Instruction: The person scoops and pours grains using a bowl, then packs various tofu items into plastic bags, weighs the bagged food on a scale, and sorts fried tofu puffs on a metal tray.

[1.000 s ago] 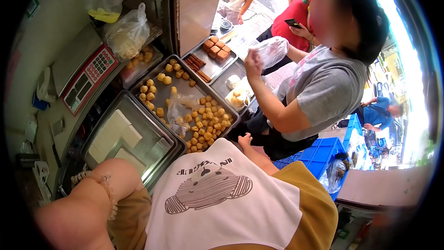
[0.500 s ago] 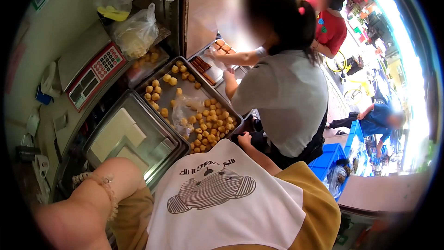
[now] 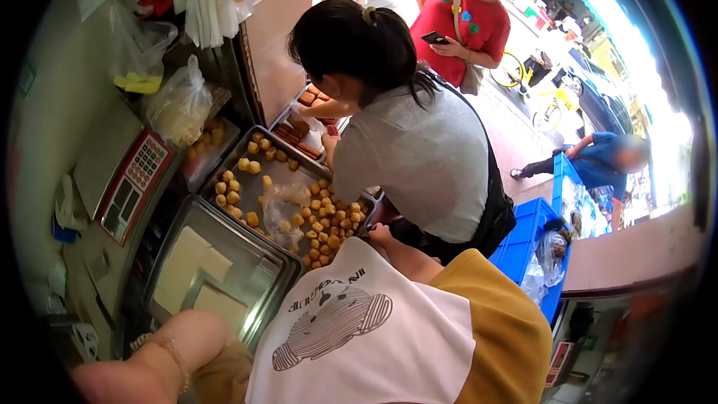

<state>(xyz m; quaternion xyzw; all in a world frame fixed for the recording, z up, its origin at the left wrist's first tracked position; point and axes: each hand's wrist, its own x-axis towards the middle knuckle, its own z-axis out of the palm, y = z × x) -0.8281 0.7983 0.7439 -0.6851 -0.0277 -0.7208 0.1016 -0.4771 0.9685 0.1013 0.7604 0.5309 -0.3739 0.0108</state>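
My right hand (image 3: 380, 234) is at the near right corner of a metal tray (image 3: 196, 193), its small visible fingers curled together; what they hold, if anything, I cannot make out. Round golden-brown balls (image 3: 326, 218) are spread over that tray, with a clear plastic bag (image 3: 284, 206) among them. My left arm (image 3: 191, 333) is bent at the lower left and wears a beaded bracelet. The fingers of my left hand are hidden. Nearest to this arm is a second metal tray (image 3: 258, 284) containing pale flat slabs (image 3: 187, 258).
A co-worker in grey (image 3: 419, 135) leans over a tray of brown pieces (image 3: 299, 135). A red-edged scale (image 3: 133, 187) and a bagged pale item (image 3: 179, 108) stand left. Blue crates (image 3: 520, 236) are at right. A person in red (image 3: 464, 26) holds a phone (image 3: 434, 38).
My view has shifted, so the trays and co-worker appear farther left. The co-worker's head now bends lower over the brown pieces. My right hand stays by the tray corner.
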